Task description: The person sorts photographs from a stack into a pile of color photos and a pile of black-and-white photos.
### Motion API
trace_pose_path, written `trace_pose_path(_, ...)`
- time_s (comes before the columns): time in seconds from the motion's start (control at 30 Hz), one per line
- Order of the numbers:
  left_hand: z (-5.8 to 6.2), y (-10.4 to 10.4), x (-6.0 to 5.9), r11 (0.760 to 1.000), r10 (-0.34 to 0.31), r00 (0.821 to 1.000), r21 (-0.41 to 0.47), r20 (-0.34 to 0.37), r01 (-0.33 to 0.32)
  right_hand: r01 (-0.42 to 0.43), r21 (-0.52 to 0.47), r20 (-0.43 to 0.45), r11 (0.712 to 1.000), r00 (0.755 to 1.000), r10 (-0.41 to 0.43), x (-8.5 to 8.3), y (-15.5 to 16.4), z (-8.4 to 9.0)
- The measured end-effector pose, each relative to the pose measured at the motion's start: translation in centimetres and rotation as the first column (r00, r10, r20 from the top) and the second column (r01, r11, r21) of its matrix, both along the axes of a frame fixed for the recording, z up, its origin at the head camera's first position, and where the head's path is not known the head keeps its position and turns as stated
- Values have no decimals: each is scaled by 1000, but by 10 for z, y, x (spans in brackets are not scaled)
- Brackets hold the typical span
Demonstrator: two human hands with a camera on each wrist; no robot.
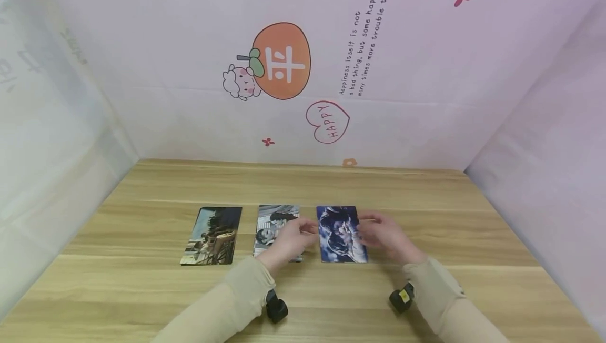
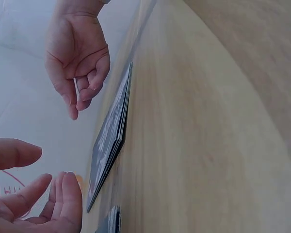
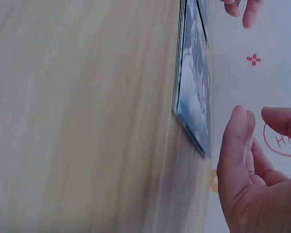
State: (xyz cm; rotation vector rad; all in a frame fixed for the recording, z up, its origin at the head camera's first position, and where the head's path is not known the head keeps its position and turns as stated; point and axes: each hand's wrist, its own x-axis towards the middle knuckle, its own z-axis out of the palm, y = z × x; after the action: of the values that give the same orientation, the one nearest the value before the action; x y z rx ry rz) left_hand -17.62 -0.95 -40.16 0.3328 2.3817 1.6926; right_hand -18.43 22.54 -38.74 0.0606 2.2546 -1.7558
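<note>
A small stack of photos with a blue, cloudy picture on top point(image 1: 342, 235) lies flat on the wooden table point(image 1: 142, 290). My left hand point(image 1: 293, 238) hovers at its left edge, over a black-and-white photo point(image 1: 273, 222). My right hand point(image 1: 383, 235) hovers at the stack's right edge. In the left wrist view the stack point(image 2: 111, 136) shows edge-on, the right hand point(image 2: 80, 58) loosely curled above it and holding nothing, and the left hand point(image 2: 34, 194) spread apart from it. The right wrist view shows the stack point(image 3: 194, 92) with the right hand point(image 3: 247, 170) relaxed beside it, not touching.
A third photo with a dark outdoor scene point(image 1: 213, 235) lies at the left of the row. Printed fabric walls point(image 1: 284, 64) close in the table at the back and both sides. Bare wood lies in front of and behind the photos.
</note>
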Motion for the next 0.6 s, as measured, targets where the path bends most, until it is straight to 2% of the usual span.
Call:
trace_pose_path(0.33,-1,8,0,1000,8,998,7,70,-9,-33,44,42,998,999,31,-2,18,-1)
trace_pose_path(0.6,0,10,1,1000,22,996,-11,83,-21,-39,48,49,998,998,37,-5,21,-3)
